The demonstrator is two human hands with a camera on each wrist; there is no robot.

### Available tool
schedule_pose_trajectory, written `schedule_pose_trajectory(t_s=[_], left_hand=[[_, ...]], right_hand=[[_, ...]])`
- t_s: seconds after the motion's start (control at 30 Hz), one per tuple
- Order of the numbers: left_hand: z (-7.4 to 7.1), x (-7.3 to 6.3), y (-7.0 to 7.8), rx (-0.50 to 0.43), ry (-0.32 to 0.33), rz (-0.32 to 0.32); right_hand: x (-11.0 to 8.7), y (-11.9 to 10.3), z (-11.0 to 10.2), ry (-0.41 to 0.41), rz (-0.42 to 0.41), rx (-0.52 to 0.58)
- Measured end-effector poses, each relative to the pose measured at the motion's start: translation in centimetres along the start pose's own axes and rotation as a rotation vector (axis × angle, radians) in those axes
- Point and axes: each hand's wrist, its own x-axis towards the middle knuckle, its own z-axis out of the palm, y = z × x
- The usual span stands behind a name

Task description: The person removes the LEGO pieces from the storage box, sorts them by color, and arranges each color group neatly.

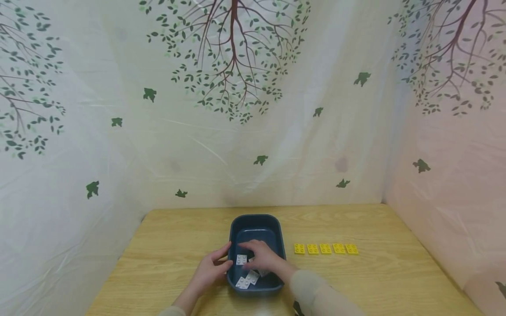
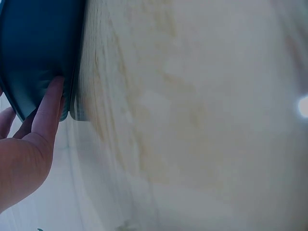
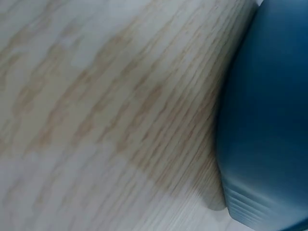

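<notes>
A dark blue tub (image 1: 257,290) stands on the table, with several white toy bricks (image 1: 252,277) inside its nearer half. At its left side my left hand (image 1: 209,270) holds the wall, thumb and index fingertip at the rim. The left wrist view shows a finger of that left hand (image 2: 36,144) lying along the tub's outer wall (image 2: 41,43). My right hand (image 1: 265,258) reaches inside from the right, thumb and fingers spread apart around a white brick (image 1: 241,260); contact cannot be made out. It partly covers other bricks. Only the tub's outside (image 3: 269,120) shows in the right wrist view.
Right of the tub, several yellow bricks (image 1: 325,249) lie in a spaced row on the wooden table (image 1: 178,237). A pale curtain (image 1: 197,162) with printed trees and birds rises behind the table and along both sides.
</notes>
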Motion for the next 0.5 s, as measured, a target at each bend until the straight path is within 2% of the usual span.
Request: schedule_pose_trajectory(t_s=[0.3, 0.5], left_hand=[[0.1, -0.16, -0.12, -0.026, -0.001, 0.001], [0.25, -0.27, -0.12, -0.026, -0.002, -0.002]], right_hand=[[0.28, -0.04, 0.56, -0.006, 0.013, -0.059], [0.37, -0.03, 0.66, -0.008, 0.052, -0.035]])
